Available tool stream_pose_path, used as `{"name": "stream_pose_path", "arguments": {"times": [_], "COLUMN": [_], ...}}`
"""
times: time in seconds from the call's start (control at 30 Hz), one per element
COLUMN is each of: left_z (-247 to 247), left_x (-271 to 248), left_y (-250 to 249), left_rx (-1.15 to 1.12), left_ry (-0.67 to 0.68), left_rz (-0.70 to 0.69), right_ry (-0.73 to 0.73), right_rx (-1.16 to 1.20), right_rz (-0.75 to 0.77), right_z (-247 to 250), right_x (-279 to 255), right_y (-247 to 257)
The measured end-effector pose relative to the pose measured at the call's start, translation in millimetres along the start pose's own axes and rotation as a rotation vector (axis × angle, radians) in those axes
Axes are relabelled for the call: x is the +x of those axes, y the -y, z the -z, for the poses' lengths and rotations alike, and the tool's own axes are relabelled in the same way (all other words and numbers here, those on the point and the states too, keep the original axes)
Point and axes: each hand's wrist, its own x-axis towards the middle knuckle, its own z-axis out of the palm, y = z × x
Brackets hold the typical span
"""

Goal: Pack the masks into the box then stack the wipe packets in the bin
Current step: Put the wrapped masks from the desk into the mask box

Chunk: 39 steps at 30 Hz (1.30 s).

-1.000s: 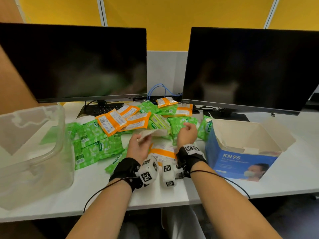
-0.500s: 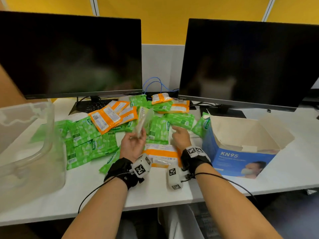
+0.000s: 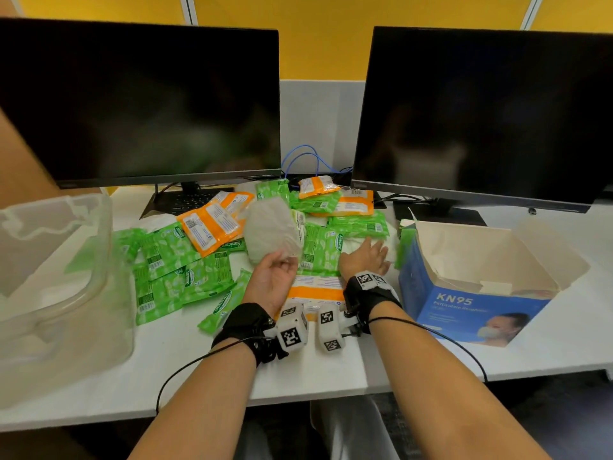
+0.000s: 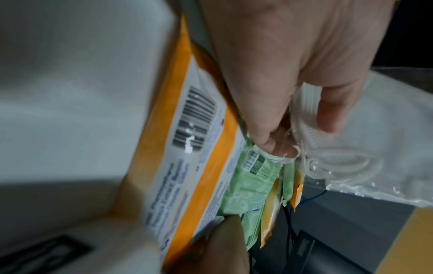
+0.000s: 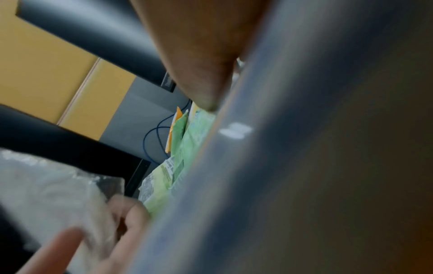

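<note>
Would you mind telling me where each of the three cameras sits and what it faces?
Head: looks down at the desk, packets, box; both forearms show.
Left wrist: looks along the left hand, which pinches a bagged mask.
Right wrist: sits low, mostly blocked by a blurred surface; the right hand shows only in the head view.
Head and left wrist views share the mask.

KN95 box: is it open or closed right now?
Open. The KN95 box stands on the desk with its top flaps folded outward, so the head view looks straight onto its pale inner walls. Whether any masks lie inside cannot be told.
</note>
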Motion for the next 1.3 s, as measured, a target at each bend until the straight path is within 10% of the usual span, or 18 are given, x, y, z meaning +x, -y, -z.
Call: {"name": "stream_pose_path", "arguments": {"times": [1.3], "left_z": [6], "left_x": [5], "left_y": [3], "left_rx": [0.116], "left_ry": [0.055], "left_rz": [0.061], "right_ry": [0.071], "right_rx": [-0.404], "right_rz": [0.249], "right_z": [27], "right_x": [13], "right_y": [3]}}
